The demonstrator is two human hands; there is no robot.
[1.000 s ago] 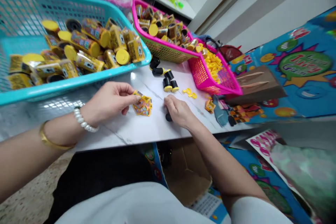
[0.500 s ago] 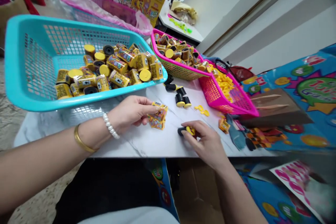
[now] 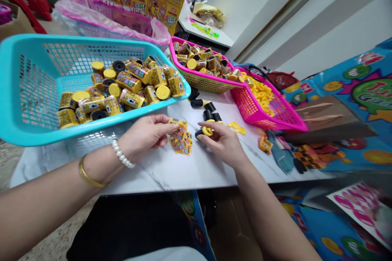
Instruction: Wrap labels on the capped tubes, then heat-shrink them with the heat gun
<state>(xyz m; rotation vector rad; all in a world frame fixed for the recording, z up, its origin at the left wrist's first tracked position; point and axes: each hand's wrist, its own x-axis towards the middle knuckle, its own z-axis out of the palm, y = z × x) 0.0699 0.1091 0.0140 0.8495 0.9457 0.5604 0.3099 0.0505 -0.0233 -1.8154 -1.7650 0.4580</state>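
Pinching a yellow printed label [image 3: 181,124] between thumb and finger, your left hand [image 3: 143,136] is at a small label pile [image 3: 181,146] on the white desk [image 3: 211,171], in front of the turquoise basket [image 3: 92,129]. Your right hand [image 3: 225,142] grips a yellow-ended black cylinder [image 3: 207,131] between thumb and fingers, just beside those labels; more black cylinders [image 3: 210,107] lie just beyond it.

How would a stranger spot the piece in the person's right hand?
At the white table, find the right hand. It holds a small black cylinder with a yellow end; the similar black pieces just beyond it sit unheld.
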